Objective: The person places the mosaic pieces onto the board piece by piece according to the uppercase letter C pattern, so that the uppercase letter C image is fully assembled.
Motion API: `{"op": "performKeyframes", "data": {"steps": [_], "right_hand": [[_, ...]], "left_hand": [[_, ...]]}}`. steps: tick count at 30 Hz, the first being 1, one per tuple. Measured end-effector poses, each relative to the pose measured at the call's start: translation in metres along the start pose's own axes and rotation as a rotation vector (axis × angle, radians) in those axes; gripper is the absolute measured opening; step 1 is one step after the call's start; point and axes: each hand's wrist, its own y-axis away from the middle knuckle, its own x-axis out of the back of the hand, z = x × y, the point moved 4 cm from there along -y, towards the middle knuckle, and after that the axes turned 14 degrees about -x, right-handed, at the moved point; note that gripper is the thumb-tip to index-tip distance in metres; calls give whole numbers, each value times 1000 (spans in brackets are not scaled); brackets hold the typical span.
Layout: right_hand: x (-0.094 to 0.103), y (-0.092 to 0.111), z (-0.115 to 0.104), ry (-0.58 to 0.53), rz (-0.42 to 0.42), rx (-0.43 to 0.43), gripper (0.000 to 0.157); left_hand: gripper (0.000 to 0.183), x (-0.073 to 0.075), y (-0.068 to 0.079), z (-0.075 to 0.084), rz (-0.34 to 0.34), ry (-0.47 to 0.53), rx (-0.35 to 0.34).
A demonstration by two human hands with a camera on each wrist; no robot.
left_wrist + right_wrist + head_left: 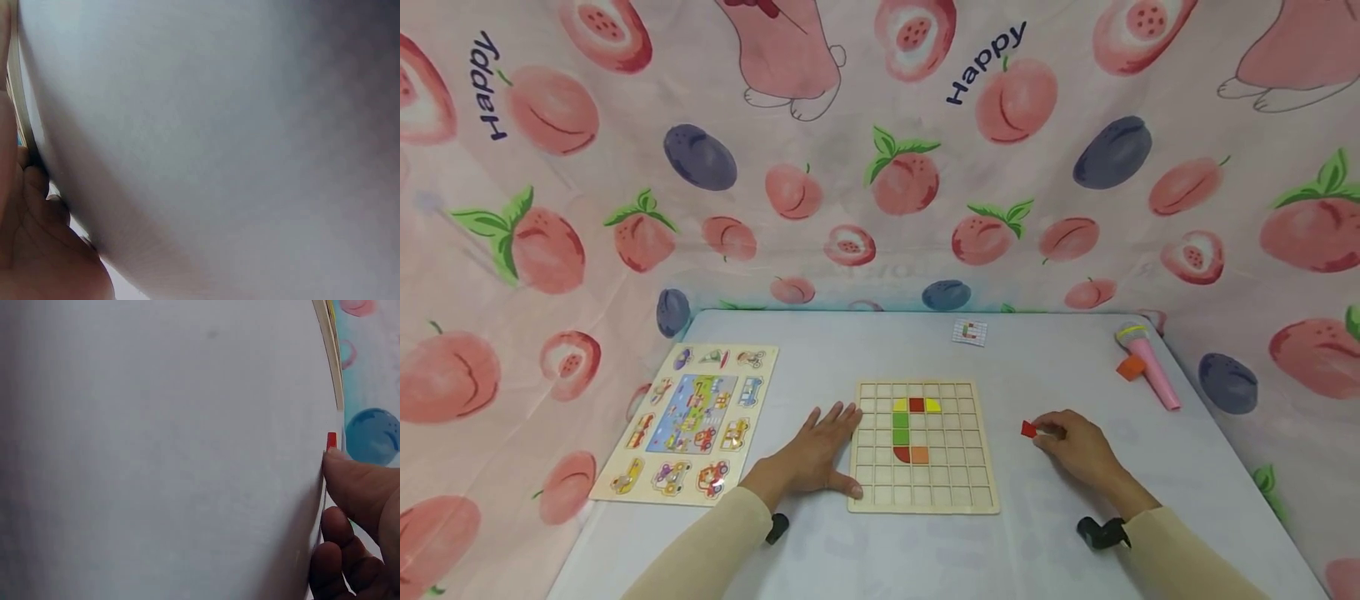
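A wooden grid board (955, 479) lies flat in front of me. Coloured tiles sit in its cells: a red square (917, 405) between two yellow pieces, two green squares (900, 428) below, then a rounded red piece (902, 455) beside an orange square (919, 455). My left hand (815, 452) rests with spread, straight fingers at the board's left edge. To the right of the board, my right hand (1075, 446) pinches a small red tile (1028, 429) between thumb and fingers. The right wrist view shows this red tile (332, 440) edge-on at the thumb tip.
At the left lies a vehicle picture puzzle board (688, 425). A small pattern card (970, 332) is near the table's back edge. A pink toy microphone (1153, 371) lies at the back right, with an orange block (1131, 367) against it. A fruit-print cloth (850, 167) hangs behind.
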Motion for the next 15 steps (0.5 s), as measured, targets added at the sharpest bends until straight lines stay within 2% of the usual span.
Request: {"op": "performKeyframes", "data": {"steps": [5,8,11,15], "right_hand": [[-2,-1,-1,34,-12,39,44],[-2,-2,-1,46,-16,69,40],[-3,-2,0,37,-5,60,34],[-4,-2,1,19,29,44,37]], "left_hand": [[132,-1,0,0,1,3,-3],[133,-1,-1,-1,0,-1,1],[133,-1,-1,-1,0,-4,2],[133,-1,0,-1,0,-7,-1]]}}
